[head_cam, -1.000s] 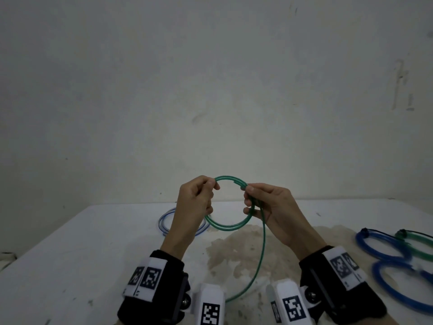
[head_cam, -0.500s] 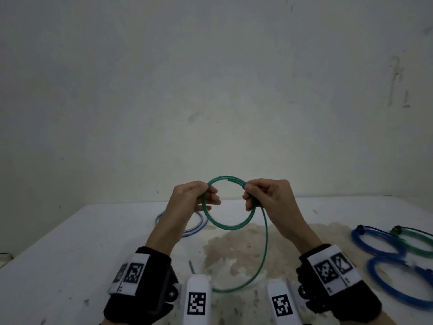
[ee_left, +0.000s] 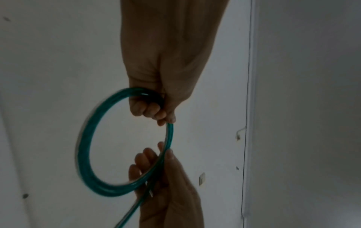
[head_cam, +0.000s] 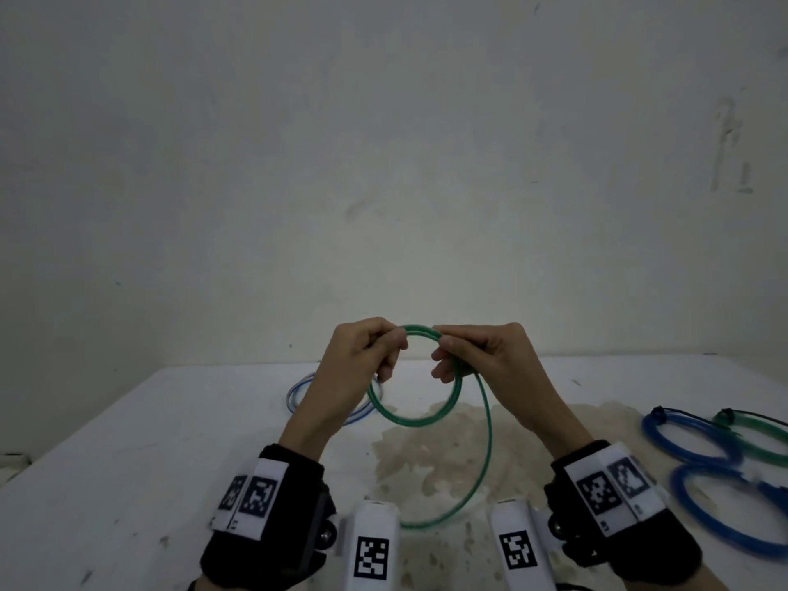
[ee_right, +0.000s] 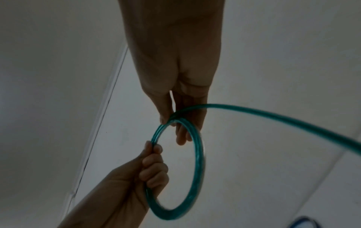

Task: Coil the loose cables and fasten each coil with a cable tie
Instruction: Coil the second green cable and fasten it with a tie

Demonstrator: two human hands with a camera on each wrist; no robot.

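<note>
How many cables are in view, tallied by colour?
Green: 2, the green cable held by both hands, left hand and right hand, plus a tied green coil at right.
Blue: 2 tied blue coils and at right.
Pale blue-and-white cable behind the left hand: 1.
Total: 5.

I count two hands: left hand and right hand. One green cable runs between my fingers. Right of them lie three tied coils, two blue, one green. Left, behind my fingers, one pale blue cable.
</note>
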